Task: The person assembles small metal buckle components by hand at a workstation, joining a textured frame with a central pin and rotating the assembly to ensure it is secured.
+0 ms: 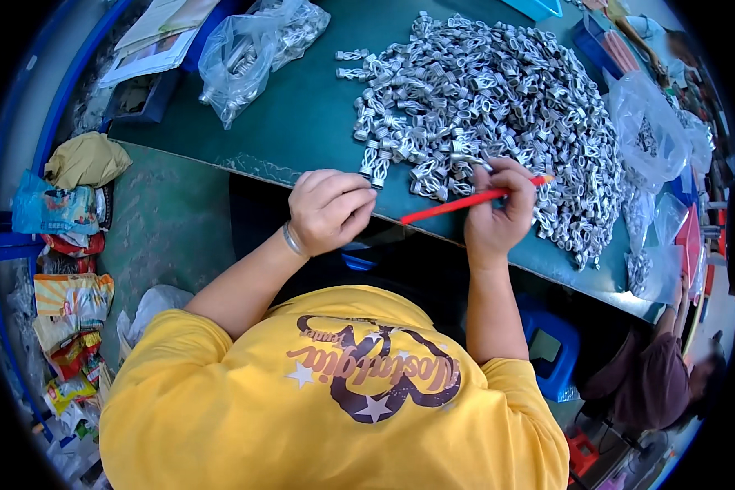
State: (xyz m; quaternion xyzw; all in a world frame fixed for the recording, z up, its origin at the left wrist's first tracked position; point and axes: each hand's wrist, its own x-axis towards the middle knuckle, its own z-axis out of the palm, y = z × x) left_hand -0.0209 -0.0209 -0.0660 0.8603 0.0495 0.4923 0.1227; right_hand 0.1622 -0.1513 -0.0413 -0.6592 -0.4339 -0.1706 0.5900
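Hundreds of small silver metal pieces (498, 98) lie heaped on our green bench (302, 126), beyond our hands and spreading around the far side of the right one. Our right hand (502, 211) is bent at the bench's near edge, its fingers closed around a slim red stick (437, 211), which slants across the palm: one end points toward our left hand, the other, orange-tipped, sticks out past the knuckles toward the heap. At the tips of that thumb and forefinger we see a bit of silver metal, but we cannot tell whether it is pinched there or lies behind them.

Our left hand (331, 210) is at the same edge, back upward, fingers curled inward with little gap between them. Its fingertips come close to a pair of silver pieces (374, 163) standing just beyond them, apart from the main heap; whether it grips anything, we cannot tell, since its palm and thumb are hidden. A silvery bracelet (291, 238) circles that wrist.

Ahead and to the left of our left hand, we have a transparent bag (237, 69) with metal pieces inside. Well to the right of our right hand, beside the heap, sits another see-through bag (647, 131).
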